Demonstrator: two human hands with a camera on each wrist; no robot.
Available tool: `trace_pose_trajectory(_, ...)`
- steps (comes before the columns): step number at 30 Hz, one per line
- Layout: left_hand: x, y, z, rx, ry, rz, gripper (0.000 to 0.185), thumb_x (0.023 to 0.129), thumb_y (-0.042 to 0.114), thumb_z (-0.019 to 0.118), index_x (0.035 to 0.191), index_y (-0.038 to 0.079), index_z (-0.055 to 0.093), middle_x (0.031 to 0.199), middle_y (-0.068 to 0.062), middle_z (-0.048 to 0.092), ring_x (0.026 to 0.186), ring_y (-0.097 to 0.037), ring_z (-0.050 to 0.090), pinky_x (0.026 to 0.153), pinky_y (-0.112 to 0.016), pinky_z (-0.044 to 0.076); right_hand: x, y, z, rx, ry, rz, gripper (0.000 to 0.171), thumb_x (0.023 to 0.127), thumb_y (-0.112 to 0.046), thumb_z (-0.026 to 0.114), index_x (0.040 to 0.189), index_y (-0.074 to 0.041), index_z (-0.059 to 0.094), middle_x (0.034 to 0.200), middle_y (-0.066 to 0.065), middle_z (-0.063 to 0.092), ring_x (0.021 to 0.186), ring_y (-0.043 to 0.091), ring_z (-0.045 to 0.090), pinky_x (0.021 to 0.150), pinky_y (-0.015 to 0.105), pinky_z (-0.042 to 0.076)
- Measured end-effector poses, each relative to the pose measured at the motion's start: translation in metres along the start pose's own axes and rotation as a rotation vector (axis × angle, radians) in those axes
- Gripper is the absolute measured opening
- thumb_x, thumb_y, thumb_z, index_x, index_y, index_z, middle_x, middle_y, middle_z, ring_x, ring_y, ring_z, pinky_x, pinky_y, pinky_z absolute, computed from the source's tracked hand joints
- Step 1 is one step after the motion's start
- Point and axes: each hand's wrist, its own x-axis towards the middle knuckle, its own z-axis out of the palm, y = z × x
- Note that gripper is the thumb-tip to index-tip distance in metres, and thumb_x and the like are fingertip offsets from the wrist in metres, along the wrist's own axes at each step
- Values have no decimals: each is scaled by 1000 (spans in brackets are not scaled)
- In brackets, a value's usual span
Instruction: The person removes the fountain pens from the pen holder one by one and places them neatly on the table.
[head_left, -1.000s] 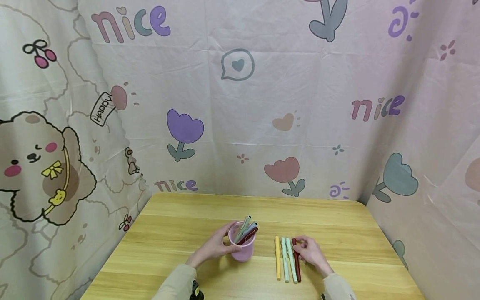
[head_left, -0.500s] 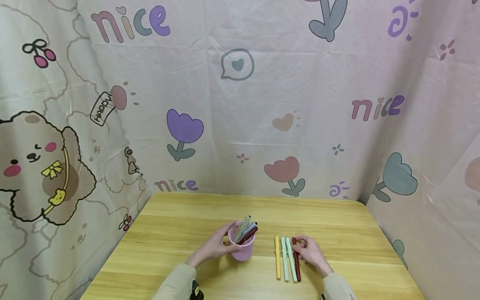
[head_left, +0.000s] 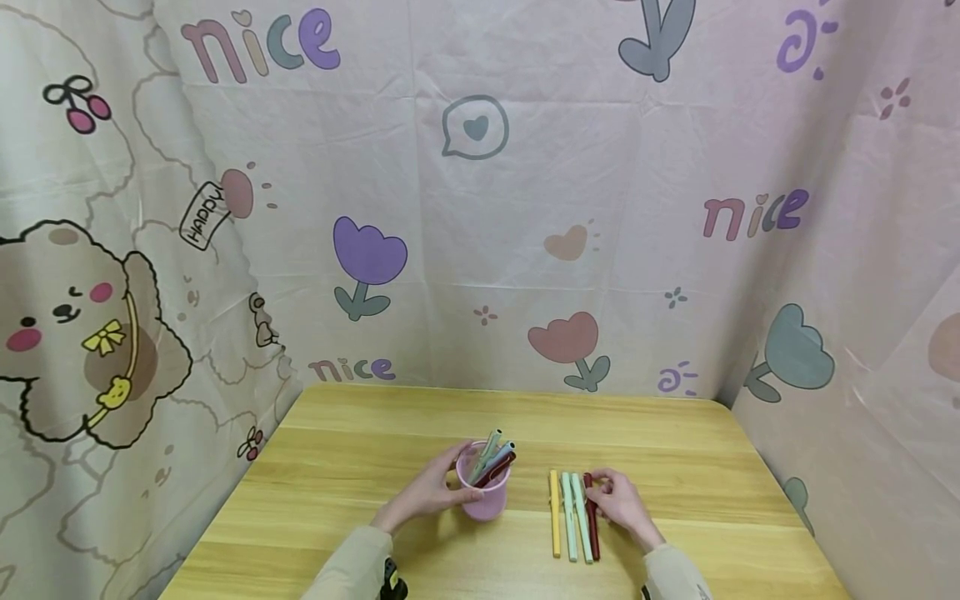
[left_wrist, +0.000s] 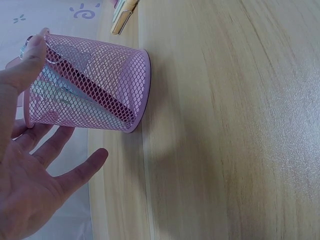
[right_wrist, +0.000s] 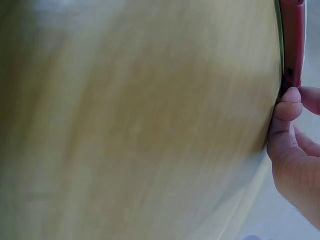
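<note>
A: Where is the pink mesh pen cup (head_left: pixel 489 503)?

B: Near the middle of the counter (head_left: pixel 375 433), base down, just left of a row of loose pens. Whether its base sits quite flat cannot be told.

A: And inside it?

B: Three pens show at the rim: one light green pen (head_left: pixel 491 447), one light blue pen (head_left: pixel 504 452) and one dark red pen (head_left: pixel 498 468), all slanting to the right. From the left wrist, a dark red barrel is visible through the mesh, running down towards the base.

A: What has hold of the cup?

B: The person's left hand (head_left: pixel 433 489). It grips near the top, thumb on the near side, other fingers reaching round the far side; one finger points out clear of the mesh.

A: How many pens lie outside?

B: Four, side by side: one yellow pen (head_left: pixel 555 514) on the left, then two mint green pens (head_left: pixel 570 518), then one loose dark red pen (head_left: pixel 593 527) on the right.

A: And the other hand?

B: The right hand (head_left: pixel 621 503) has its fingers drawn narrow, pinching the loose dark red pen, which lies along the counter.

A: Anything further out?

B: Two beige sleeves (head_left: pixel 351 567) at the lower edge, and behind the counter a patterned cloth (head_left: pixel 480 200) printed with tulips, a bear and the word "nice" three times.
</note>
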Motion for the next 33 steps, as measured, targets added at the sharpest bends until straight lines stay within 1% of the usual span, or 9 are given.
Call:
trace_pose_trajectory(12, 1, 0, 0, 7, -2, -2, 96, 85, 35, 80, 155, -3, 28, 153, -31, 41, 134, -51, 49, 108, -72, 42, -2, -1, -1, 5, 30, 8, 38, 92, -1, 64, 128, 10, 56, 72, 5, 55, 54, 15, 55, 43, 20, 44)
trace_pose_trajectory(20, 1, 0, -1, -7, -8, 0, 96, 85, 35, 80, 156, -3, 27, 154, -31, 40, 135, -51, 49, 108, -71, 42, -1, -2, -3, -8, 63, -38, 39, 91, -5, 64, 126, 10, 57, 78, 8, 59, 57, 17, 58, 45, 23, 48)
trace_pose_trajectory(24, 0, 0, -1, 0, -7, 2, 95, 85, 35, 80, 156, -3, 27, 154, -31, 40, 135, -51, 49, 108, -71, 42, 0, -3, -3, -13, 85, -60, 36, 90, -5, 66, 122, 10, 59, 83, 10, 61, 61, 17, 59, 48, 23, 50)
trace_pose_trajectory(30, 0, 0, 0, 1, -6, -3, 95, 85, 34, 80, 156, -2, 27, 153, -31, 41, 135, -51, 48, 108, -73, 41, 0, -12, 0, -56, 131, -88, 22, 88, -6, 71, 108, 5, 68, 87, 10, 65, 75, 13, 58, 59, 20, 49)
trace_pose_trajectory(33, 0, 0, 0, 0, -4, -3, 96, 85, 34, 80, 156, -2, 27, 154, -31, 40, 135, -51, 48, 108, -73, 41, -1, -16, 2, -55, 145, -91, 17, 88, -4, 70, 103, 4, 70, 87, 9, 65, 75, 12, 58, 60, 18, 49)
